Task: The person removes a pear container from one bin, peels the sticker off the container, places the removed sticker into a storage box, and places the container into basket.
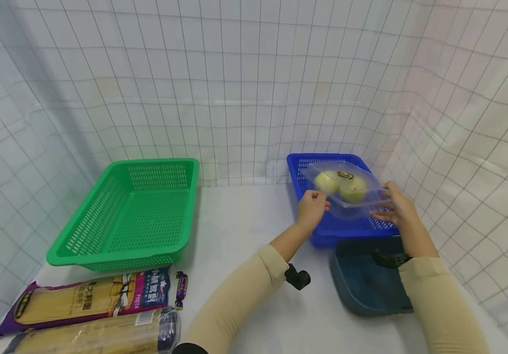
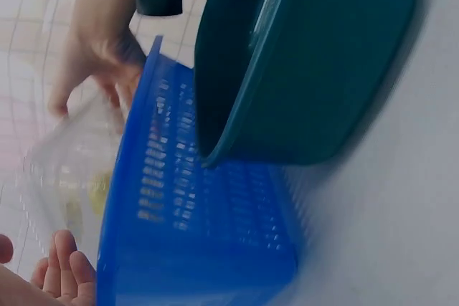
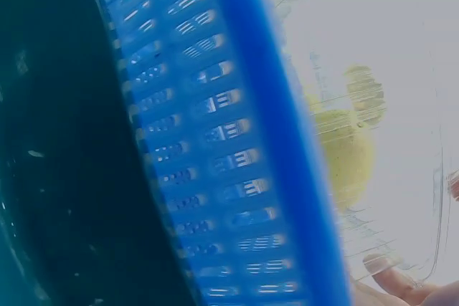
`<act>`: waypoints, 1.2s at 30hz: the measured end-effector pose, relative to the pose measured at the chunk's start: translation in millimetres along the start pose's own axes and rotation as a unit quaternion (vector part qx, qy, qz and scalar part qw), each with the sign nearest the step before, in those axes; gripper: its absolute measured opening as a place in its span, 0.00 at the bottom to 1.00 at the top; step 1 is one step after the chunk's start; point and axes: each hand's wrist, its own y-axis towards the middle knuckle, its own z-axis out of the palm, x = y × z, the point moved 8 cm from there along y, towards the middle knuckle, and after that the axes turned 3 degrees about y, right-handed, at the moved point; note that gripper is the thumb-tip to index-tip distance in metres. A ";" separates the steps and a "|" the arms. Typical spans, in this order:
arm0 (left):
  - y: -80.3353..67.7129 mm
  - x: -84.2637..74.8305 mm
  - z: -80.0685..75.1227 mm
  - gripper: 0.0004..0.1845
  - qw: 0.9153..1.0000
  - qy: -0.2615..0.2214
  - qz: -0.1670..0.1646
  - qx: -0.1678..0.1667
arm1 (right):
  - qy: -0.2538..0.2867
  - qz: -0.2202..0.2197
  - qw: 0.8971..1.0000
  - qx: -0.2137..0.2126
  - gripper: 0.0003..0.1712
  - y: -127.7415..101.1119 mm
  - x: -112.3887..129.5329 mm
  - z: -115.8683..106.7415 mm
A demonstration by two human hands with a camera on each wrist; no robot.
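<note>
A clear plastic box [image 1: 371, 196] hangs tilted over the blue basket [image 1: 331, 241]. Two round yellow-green fruits [image 1: 352, 189] show through its plastic, and a small dark and gold mark lies on top. My left hand [image 1: 311, 211] pinches the near left corner with curled fingers. On the right side, my right hand [image 1: 402, 206] grips the box's edge, thumb on top and fingers lower down. The left wrist view shows the box [image 2: 68, 170] above the basket's rim, between both hands. In the right wrist view, a fingertip [image 3: 376, 264] lies against the clear wall.
A dark teal tub [image 1: 364, 290] stands just in front of the blue basket, under my right wrist. At the left is a green basket [image 1: 161, 209]. Before it lie two pasta packs [image 1: 90, 297] [image 1: 99, 334] and a small purple wrapper [image 1: 181, 290]. Checked white cloth [image 1: 245, 98] surrounds the table.
</note>
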 end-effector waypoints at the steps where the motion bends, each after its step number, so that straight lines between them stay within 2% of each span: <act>1: 2.2 -1.4 -5.4 0.11 1.000 -0.006 -0.003 -0.005 | 0.005 -0.005 1.000 0.004 0.49 -1.2 2.2 -0.4; 7: 19.4 4.4 -36.2 0.15 0.997 -0.023 -0.051 -0.045 | 0.041 -0.009 0.999 0.029 0.50 -9.8 9.0 -1.1; 9: 26.0 9.5 -43.3 0.17 0.996 -0.028 -0.067 -0.046 | 0.039 -0.014 0.999 0.033 0.49 -13.5 10.6 -1.3; 15: 47.0 29.2 -54.9 0.21 0.993 -0.032 -0.115 0.001 | 0.032 -0.030 0.997 0.056 0.48 -25.2 17.4 -2.4; 16: 49.3 32.6 -56.8 0.22 0.993 -0.032 -0.117 0.007 | 0.036 -0.030 0.997 0.061 0.48 -27.0 18.5 -2.3; 17: 61.9 44.5 -55.4 0.23 0.993 -0.045 -0.105 0.017 | 0.039 -0.031 0.996 0.068 0.48 -28.5 19.7 -2.2; 20: 70.4 52.9 -55.6 0.26 0.992 -0.057 -0.105 0.034 | 0.036 -0.034 0.995 0.087 0.48 -33.2 23.2 -0.8; 21: 69.5 51.8 -55.7 0.28 0.992 -0.058 -0.107 0.035 | 0.033 -0.036 0.995 0.093 0.48 -34.8 24.4 -0.4; 23: 69.1 48.9 -53.4 0.33 0.989 -0.079 -0.114 0.059 | 0.024 -0.041 0.993 0.105 0.48 -38.2 26.7 0.6; 25: 45.4 23.8 -56.7 0.35 0.984 -0.087 -0.133 0.079 | 0.018 -0.042 0.992 0.114 0.48 -41.4 28.4 1.3; 28: 35.0 12.3 -55.6 0.38 0.975 -0.134 -0.131 0.115 | 0.028 -0.040 0.991 0.123 0.37 -47.8 30.4 3.3; 30: 31.8 9.6 -54.1 0.39 0.969 -0.165 -0.131 0.128 | 0.035 -0.039 0.990 0.131 0.27 -52.4 31.5 5.7; 32: 35.9 15.1 -51.8 0.40 0.963 -0.196 -0.131 0.134 | 0.041 -0.044 0.988 0.145 0.19 -56.9 33.2 9.1; 36: 27.1 11.6 -54.7 0.39 0.952 -0.235 -0.128 0.149 | 0.047 -0.055 0.983 0.169 0.15 -63.5 34.3 13.0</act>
